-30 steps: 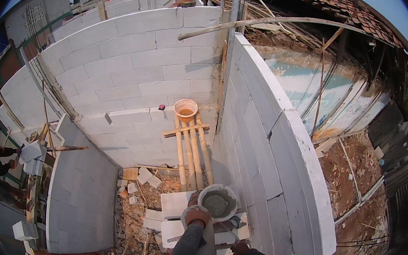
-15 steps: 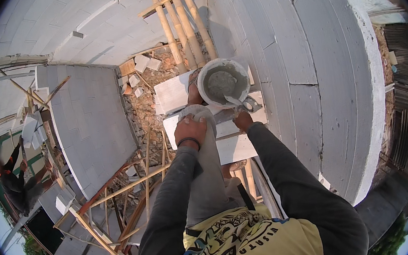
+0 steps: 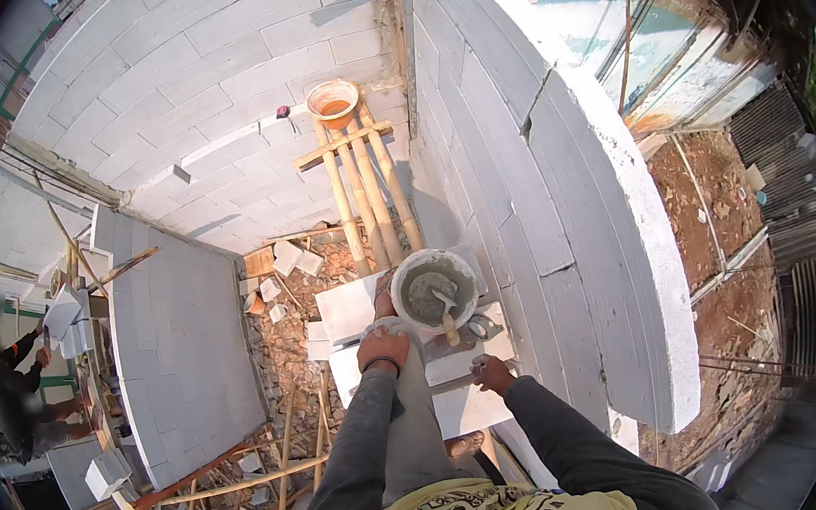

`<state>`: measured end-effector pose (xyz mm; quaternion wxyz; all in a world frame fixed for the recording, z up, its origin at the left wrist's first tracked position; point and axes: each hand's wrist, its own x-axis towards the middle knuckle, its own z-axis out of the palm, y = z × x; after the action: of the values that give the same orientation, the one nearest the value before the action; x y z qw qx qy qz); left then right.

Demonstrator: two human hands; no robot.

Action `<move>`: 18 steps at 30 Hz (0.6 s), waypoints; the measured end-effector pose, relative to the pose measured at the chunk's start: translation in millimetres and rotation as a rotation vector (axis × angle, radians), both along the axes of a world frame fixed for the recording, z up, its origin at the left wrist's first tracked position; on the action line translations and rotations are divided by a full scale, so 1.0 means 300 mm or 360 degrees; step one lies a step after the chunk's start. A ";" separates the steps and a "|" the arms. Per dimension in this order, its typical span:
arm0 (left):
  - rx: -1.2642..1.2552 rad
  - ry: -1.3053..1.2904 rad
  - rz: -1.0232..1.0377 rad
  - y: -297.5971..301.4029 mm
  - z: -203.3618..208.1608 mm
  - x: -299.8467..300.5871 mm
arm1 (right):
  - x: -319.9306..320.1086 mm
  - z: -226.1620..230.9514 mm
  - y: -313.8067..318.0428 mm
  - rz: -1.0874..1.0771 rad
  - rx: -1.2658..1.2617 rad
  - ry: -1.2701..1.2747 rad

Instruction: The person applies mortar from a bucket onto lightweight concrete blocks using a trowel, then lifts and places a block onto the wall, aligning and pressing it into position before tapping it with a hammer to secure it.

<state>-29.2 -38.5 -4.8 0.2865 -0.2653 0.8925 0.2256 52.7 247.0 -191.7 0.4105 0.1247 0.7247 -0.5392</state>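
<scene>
My left hand rests over my bent, dusty knee, its fingers lying across the trouser cloth and a dark band at the wrist. A round bucket of wet grey mortar stands just beyond, on pale blocks. In it leans a trowel, its wooden handle over the near rim. My right hand hovers below and right of the bucket, apart from the trowel, with loosely bent fingers and nothing visible in them. Next to the bucket lies a grey looped thing I cannot identify.
A tall block wall rises close on my right. Bamboo poles run ahead to an orange basin. Broken blocks and rubble lie below on the left, among wooden props. Another person works at far left.
My right hand has let go of the trowel and drawn back toward me; the trowel now leans in the bucket. My view has tilted up and ahead. My left hand stays on the knee.
</scene>
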 end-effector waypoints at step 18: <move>0.0207 0.0439 -0.0091 0.067 -0.019 0.328 | 1.163 0.104 0.610 0.0894 0.0682 0.0427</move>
<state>69.1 -18.3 -10.5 0.1842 -0.1871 0.9141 0.3089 401.6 429.9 -160.5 0.4085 -0.0676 0.8743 -0.2533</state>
